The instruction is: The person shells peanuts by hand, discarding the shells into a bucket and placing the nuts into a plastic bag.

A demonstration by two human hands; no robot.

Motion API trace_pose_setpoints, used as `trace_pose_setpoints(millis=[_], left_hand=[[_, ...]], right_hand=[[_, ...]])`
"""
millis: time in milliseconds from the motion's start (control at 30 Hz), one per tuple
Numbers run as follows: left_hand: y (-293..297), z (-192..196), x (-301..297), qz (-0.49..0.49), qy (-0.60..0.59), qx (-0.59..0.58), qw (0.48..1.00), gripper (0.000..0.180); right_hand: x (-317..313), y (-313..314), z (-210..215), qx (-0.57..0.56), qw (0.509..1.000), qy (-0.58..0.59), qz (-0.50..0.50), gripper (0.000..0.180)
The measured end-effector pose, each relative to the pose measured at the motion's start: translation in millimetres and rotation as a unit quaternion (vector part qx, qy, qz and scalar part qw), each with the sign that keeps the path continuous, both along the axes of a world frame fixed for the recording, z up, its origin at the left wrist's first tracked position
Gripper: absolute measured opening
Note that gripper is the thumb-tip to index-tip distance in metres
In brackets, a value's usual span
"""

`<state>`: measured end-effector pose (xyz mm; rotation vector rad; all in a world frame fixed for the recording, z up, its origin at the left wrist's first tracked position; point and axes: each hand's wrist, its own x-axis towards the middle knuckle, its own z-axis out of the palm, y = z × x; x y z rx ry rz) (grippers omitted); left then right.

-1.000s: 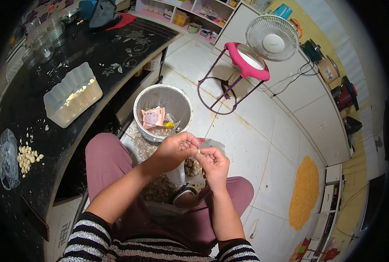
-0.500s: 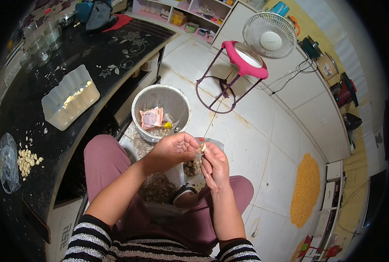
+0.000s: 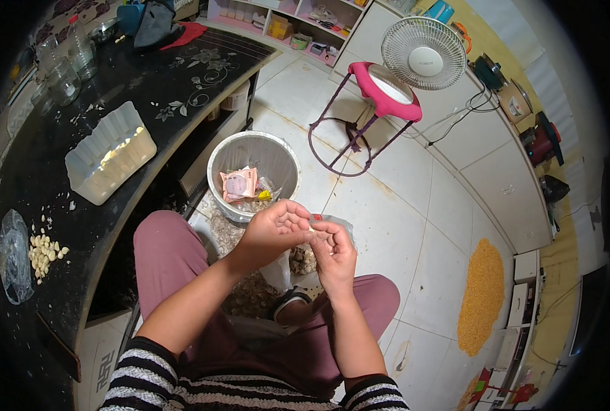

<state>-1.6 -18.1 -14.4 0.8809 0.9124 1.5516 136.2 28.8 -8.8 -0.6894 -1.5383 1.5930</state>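
Above my lap, my left hand (image 3: pixel 277 231) and my right hand (image 3: pixel 336 255) meet fingertip to fingertip. Pinched between them is a small pale garlic clove (image 3: pixel 311 230), mostly covered by my fingers. Just beneath, partly hidden by my right hand, a clear plastic bag (image 3: pixel 277 274) lies by a heap of unpeeled garlic (image 3: pixel 303 259). On the black table to my left are a pile of peeled garlic cloves (image 3: pixel 46 255) and a whitish plastic container (image 3: pixel 89 179) with more cloves inside.
A grey bin (image 3: pixel 288 161) with wrappers stands ahead of my hands. Loose skins (image 3: pixel 250 294) cover the floor between my legs. Beyond are a pink-topped stool (image 3: pixel 363 82) and a fan (image 3: pixel 425 58). Yellow grains (image 3: pixel 481 298) lie spread at right. Glass jars (image 3: pixel 65 81) stand on the table.
My right hand has moved slightly up and inward, its fingers now closer to the left hand's fingertips. The clove is more covered than before.
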Motion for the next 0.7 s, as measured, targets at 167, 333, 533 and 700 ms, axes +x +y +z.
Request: trace_pose_setpoints(millis=[167, 333, 533, 700], left_hand=[[-1, 2, -2, -0.016, -0.049, 0.008, 0.999, 0.021], [-1, 2, -2, 0.001, -0.038, 0.018, 0.999, 0.022], [-1, 4, 5, 0.037, 0.002, -0.001, 0.999, 0.022], [1, 2, 7, 0.066, 0.043, -0.003, 0.997, 0.02]], right_hand=[[1, -1, 0, 0.01, 1.0, -0.003, 0.01, 0.02], [0, -2, 1, 0.005, 1.0, -0.014, 0.008, 0.02], [-2, 1, -1, -0.027, 0.999, -0.018, 0.011, 0.023], [-1, 2, -8, -0.004, 0.999, -0.034, -0.002, 0.024]])
